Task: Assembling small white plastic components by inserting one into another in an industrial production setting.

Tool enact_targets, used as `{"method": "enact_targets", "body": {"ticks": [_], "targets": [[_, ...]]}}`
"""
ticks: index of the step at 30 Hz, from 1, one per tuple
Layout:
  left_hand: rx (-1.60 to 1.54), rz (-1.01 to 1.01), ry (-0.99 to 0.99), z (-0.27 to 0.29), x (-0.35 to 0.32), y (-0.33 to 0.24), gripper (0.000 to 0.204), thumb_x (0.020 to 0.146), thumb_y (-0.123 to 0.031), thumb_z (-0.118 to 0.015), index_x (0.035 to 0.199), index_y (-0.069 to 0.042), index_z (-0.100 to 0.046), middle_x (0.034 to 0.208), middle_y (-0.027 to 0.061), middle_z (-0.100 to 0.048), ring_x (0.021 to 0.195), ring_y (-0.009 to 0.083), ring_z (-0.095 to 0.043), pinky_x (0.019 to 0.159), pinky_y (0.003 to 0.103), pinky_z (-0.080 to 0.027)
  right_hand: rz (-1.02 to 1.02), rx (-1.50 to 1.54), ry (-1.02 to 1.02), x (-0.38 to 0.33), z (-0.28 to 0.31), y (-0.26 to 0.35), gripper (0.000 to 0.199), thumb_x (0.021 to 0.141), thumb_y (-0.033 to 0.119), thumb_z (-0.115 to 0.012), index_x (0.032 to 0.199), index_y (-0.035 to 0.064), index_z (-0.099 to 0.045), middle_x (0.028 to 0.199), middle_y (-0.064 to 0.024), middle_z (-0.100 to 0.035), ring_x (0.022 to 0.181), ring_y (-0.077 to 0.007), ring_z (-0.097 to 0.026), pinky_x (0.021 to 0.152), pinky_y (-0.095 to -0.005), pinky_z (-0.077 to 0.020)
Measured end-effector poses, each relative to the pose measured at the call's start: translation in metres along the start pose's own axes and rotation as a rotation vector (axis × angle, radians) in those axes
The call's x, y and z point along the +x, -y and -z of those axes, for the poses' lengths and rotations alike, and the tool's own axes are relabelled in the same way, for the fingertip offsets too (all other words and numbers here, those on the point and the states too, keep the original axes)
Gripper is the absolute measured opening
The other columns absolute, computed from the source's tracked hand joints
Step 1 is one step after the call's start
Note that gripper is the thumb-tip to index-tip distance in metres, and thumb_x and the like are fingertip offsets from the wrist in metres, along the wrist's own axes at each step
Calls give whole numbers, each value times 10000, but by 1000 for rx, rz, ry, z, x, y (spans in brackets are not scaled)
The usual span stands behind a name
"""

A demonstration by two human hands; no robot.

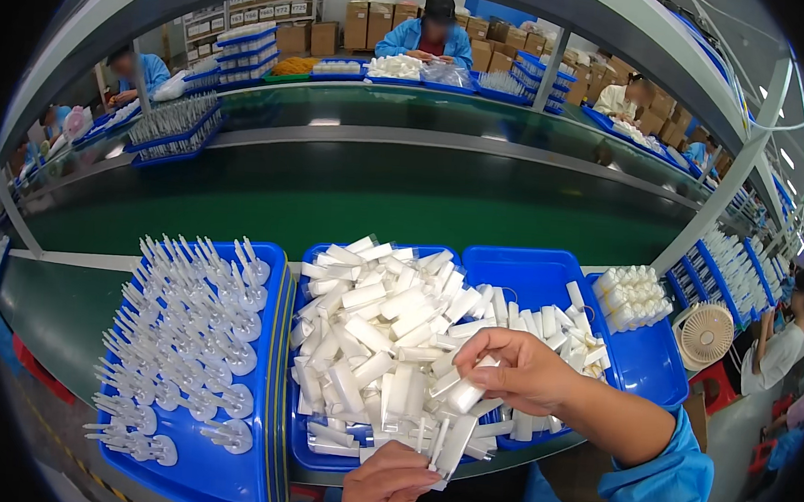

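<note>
By the left fingers [399, 477], a slim white piece [454, 446] is pinched, with almost no gap; by the right fingers [493, 343], a white block [468, 397] is gripped, tips curled. For good handling, light pressure should be kept. Both look smooth and pale, and are held above the blue tray [301, 440] of heaped wrapped pieces [374, 334].

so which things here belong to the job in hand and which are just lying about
Looks part of the job:
white piece in the right hand
white strip in the left hand
white pile in the middle tray
probably the spiky parts

Looks just lying about:
beige fan
red stool
cardboard boxes
</note>
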State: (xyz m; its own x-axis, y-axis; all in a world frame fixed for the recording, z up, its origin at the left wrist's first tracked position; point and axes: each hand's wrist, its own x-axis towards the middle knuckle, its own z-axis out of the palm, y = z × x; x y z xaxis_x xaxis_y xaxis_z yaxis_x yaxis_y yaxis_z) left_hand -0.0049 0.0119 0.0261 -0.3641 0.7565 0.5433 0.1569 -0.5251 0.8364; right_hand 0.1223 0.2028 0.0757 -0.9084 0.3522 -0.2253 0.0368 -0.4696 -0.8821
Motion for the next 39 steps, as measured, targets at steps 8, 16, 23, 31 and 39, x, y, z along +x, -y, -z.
{"method": "enact_targets", "body": {"ticks": [8,16,23,31,39], "targets": [[-28,-25,68,-4,1,5,79,757,9,-647,829,-11,-622,798,119,-589,703,275,-565,614,338,-450,-18,5,70,-11,5,-6,229,861,176,-602,1029,55,-504,958,10,-493,799,-38,-458,665,-186,-369],[-24,-28,91,-6,3,4,73,760,-10,-653,830,-8,-633,787,117,-596,693,276,-571,606,346,-453,-25,-173,38,-17,6,2,198,872,170,-578,1008,55,-489,934,15,-480,778,-43,-438,696,-186,-371],[-32,-37,106,-8,4,6,75,759,-5,-652,832,-9,-634,788,116,-598,694,275,-572,606,346,-452,-37,-262,-13,-21,1,2,173,882,162,-561,1000,56,-490,908,12,-490,794,-49,-453,708,-197,-381],[-37,4,171,-5,2,11,66,754,4,-631,815,-19,-640,801,117,-607,689,270,-575,612,357,-455,254,-1168,138,-28,-10,18,120,887,139,-517,925,27,-498,800,-100,-549,764,-228,-563,684,-304,-432],[-105,-155,290,5,-1,14,75,763,8,-597,818,-25,-635,872,129,-593,709,270,-582,639,362,-467,240,-988,345,-28,-12,17,99,867,166,-538,899,73,-525,812,-85,-555,743,-269,-512,711,-347,-388]]}}
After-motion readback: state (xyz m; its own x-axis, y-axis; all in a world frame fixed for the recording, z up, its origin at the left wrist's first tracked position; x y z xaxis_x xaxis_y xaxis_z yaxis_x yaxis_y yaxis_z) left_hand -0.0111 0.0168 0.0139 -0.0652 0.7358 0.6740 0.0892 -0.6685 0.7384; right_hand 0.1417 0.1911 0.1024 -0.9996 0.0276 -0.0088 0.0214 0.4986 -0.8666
